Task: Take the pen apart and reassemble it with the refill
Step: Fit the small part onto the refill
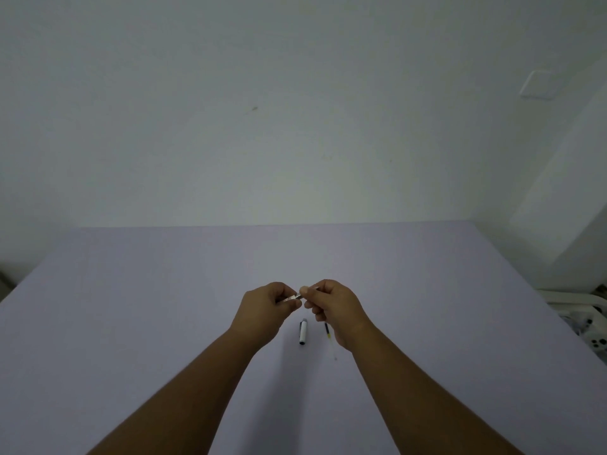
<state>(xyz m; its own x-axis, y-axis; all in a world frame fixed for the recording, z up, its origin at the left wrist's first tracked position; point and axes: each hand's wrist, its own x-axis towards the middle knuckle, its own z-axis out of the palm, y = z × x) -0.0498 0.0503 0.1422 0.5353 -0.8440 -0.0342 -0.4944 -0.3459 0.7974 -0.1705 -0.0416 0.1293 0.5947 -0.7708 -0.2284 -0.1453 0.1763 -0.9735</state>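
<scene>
Both hands meet above the middle of the lavender table (131, 323). My left hand (266, 310) pinches one end of a thin pen part (294, 297), and my right hand (335, 307) grips the other end; fingers hide most of it. On the table below lies the white pen cap (303, 333) with dark ends, pointing away from me. Just right of it a thin refill (330, 338) with a dark upper section and clear lower tube lies partly under my right hand.
A plain pale wall rises behind the table's far edge. A white switch plate (537, 85) sits high on the wall at right. White objects (588, 326) lie off the table's right edge.
</scene>
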